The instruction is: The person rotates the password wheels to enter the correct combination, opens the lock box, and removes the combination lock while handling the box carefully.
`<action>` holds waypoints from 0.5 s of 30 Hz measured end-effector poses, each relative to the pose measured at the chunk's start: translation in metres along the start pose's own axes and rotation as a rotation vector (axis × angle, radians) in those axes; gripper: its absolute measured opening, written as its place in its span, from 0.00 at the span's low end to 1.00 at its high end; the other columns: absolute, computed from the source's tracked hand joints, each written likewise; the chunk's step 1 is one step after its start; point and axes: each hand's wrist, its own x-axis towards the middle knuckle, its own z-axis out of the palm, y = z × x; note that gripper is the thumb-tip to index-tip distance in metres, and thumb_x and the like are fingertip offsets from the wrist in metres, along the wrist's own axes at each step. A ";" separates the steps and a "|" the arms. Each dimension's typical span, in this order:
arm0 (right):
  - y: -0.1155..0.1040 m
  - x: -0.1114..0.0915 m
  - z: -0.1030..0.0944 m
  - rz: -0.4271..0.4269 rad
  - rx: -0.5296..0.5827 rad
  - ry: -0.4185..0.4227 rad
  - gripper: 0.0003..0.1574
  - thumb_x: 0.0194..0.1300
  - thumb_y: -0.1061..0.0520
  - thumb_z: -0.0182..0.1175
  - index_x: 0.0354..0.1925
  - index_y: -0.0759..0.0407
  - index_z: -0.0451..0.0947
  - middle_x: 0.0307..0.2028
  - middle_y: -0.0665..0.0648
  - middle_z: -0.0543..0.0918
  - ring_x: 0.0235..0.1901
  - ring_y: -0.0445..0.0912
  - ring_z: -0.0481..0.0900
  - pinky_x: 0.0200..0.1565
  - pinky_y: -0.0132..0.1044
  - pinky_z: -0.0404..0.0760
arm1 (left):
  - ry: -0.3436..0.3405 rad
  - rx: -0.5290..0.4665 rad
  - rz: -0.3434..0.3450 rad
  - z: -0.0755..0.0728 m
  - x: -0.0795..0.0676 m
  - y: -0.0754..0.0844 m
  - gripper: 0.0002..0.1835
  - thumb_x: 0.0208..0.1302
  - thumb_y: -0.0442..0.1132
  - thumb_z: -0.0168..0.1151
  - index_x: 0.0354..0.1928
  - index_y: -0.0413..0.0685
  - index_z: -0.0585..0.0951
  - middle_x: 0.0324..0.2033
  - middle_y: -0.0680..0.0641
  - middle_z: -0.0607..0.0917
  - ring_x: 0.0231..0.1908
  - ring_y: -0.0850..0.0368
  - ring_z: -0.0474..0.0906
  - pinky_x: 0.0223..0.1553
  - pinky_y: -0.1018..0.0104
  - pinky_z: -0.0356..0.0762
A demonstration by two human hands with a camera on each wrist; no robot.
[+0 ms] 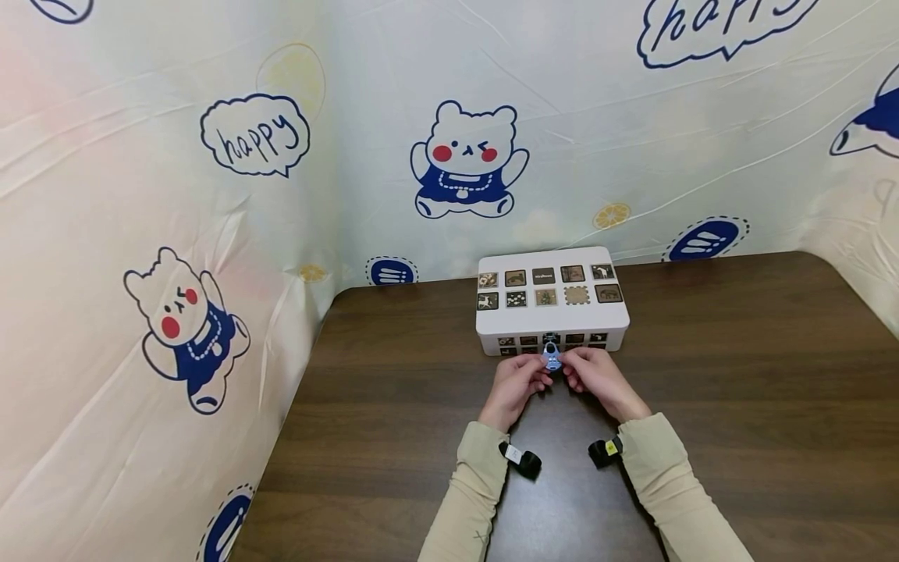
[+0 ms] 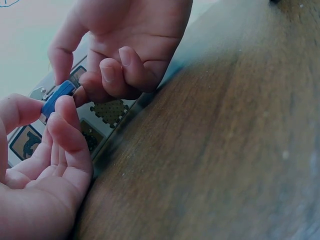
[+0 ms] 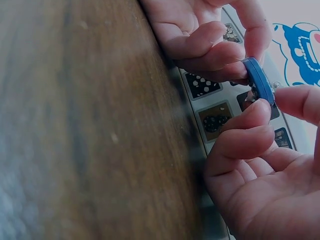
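While the white box [image 1: 555, 318] sits closed on the table [image 1: 393, 390], the left hand [image 1: 516, 384] and right hand [image 1: 599, 376] both pinch a small blue lock [image 1: 552, 359] at the box's front; whether it is fastened or freed cannot be told.

Fingers [image 2: 68, 134] pinch a blue object [image 2: 58, 97], seemingly edge-on.
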 end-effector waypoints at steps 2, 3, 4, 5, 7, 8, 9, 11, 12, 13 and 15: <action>0.001 0.000 0.000 -0.009 -0.022 0.002 0.17 0.62 0.53 0.51 0.36 0.69 0.73 0.23 0.54 0.73 0.18 0.39 0.70 0.21 0.30 0.73 | -0.002 0.002 -0.003 0.000 0.000 0.000 0.09 0.56 0.34 0.57 0.38 0.36 0.79 0.24 0.48 0.80 0.20 0.61 0.76 0.21 0.74 0.73; 0.001 0.000 0.000 -0.016 -0.031 0.001 0.17 0.62 0.54 0.51 0.36 0.69 0.73 0.23 0.55 0.73 0.18 0.39 0.70 0.21 0.30 0.73 | -0.003 0.004 -0.005 0.000 0.001 0.000 0.09 0.56 0.34 0.57 0.38 0.36 0.79 0.24 0.48 0.80 0.20 0.61 0.76 0.21 0.74 0.73; 0.001 0.000 0.000 -0.021 -0.038 0.000 0.17 0.62 0.54 0.51 0.36 0.69 0.73 0.23 0.55 0.73 0.18 0.39 0.70 0.21 0.30 0.73 | -0.005 0.004 -0.008 -0.001 0.001 0.000 0.09 0.56 0.34 0.57 0.38 0.36 0.79 0.24 0.48 0.80 0.20 0.61 0.76 0.21 0.74 0.73; 0.001 0.000 0.000 -0.025 -0.041 0.001 0.17 0.62 0.54 0.51 0.36 0.69 0.73 0.23 0.55 0.73 0.18 0.39 0.70 0.21 0.30 0.73 | -0.006 0.005 -0.009 -0.001 0.001 0.000 0.09 0.56 0.34 0.57 0.38 0.36 0.79 0.24 0.48 0.80 0.21 0.61 0.76 0.21 0.74 0.73; 0.002 0.001 0.001 -0.032 -0.046 0.004 0.16 0.62 0.54 0.51 0.36 0.68 0.73 0.23 0.54 0.73 0.18 0.39 0.70 0.21 0.30 0.73 | -0.008 0.009 -0.013 -0.001 0.002 0.000 0.09 0.57 0.34 0.57 0.39 0.37 0.79 0.25 0.48 0.80 0.21 0.61 0.76 0.22 0.74 0.73; 0.001 0.001 0.001 -0.034 -0.048 0.005 0.16 0.62 0.54 0.51 0.35 0.68 0.73 0.22 0.54 0.73 0.18 0.39 0.70 0.21 0.30 0.72 | -0.012 0.016 -0.012 -0.001 0.000 0.002 0.09 0.57 0.34 0.56 0.39 0.37 0.79 0.25 0.48 0.80 0.21 0.61 0.77 0.22 0.74 0.74; 0.001 0.001 0.001 -0.036 -0.051 0.006 0.15 0.62 0.54 0.51 0.35 0.68 0.73 0.22 0.53 0.73 0.17 0.39 0.70 0.21 0.30 0.72 | -0.016 0.023 -0.013 -0.001 0.000 0.002 0.09 0.58 0.34 0.56 0.39 0.37 0.79 0.25 0.48 0.80 0.21 0.61 0.77 0.23 0.73 0.74; 0.002 0.001 0.002 -0.040 -0.056 0.007 0.15 0.61 0.55 0.51 0.35 0.68 0.73 0.21 0.53 0.72 0.17 0.39 0.70 0.20 0.30 0.72 | -0.021 0.029 -0.011 -0.001 0.000 0.003 0.09 0.58 0.34 0.56 0.39 0.37 0.79 0.25 0.48 0.80 0.21 0.61 0.77 0.23 0.73 0.74; 0.002 0.002 0.002 -0.043 -0.059 0.006 0.15 0.62 0.55 0.51 0.35 0.68 0.73 0.20 0.52 0.72 0.17 0.39 0.70 0.20 0.30 0.72 | -0.024 0.029 -0.011 -0.001 0.000 0.002 0.09 0.58 0.34 0.56 0.39 0.37 0.79 0.25 0.48 0.80 0.21 0.61 0.77 0.23 0.73 0.74; 0.002 0.002 0.002 -0.044 -0.062 0.005 0.16 0.62 0.55 0.50 0.35 0.69 0.73 0.20 0.52 0.72 0.17 0.39 0.70 0.20 0.30 0.72 | -0.025 0.025 -0.010 -0.001 0.000 0.002 0.09 0.58 0.34 0.56 0.39 0.37 0.79 0.25 0.48 0.80 0.21 0.62 0.77 0.23 0.73 0.74; 0.003 0.002 0.002 -0.046 -0.060 0.000 0.17 0.62 0.55 0.50 0.36 0.70 0.73 0.20 0.52 0.72 0.17 0.39 0.70 0.21 0.30 0.72 | -0.022 0.022 -0.011 -0.002 0.002 0.000 0.10 0.57 0.34 0.56 0.39 0.37 0.79 0.25 0.48 0.80 0.21 0.61 0.77 0.22 0.73 0.74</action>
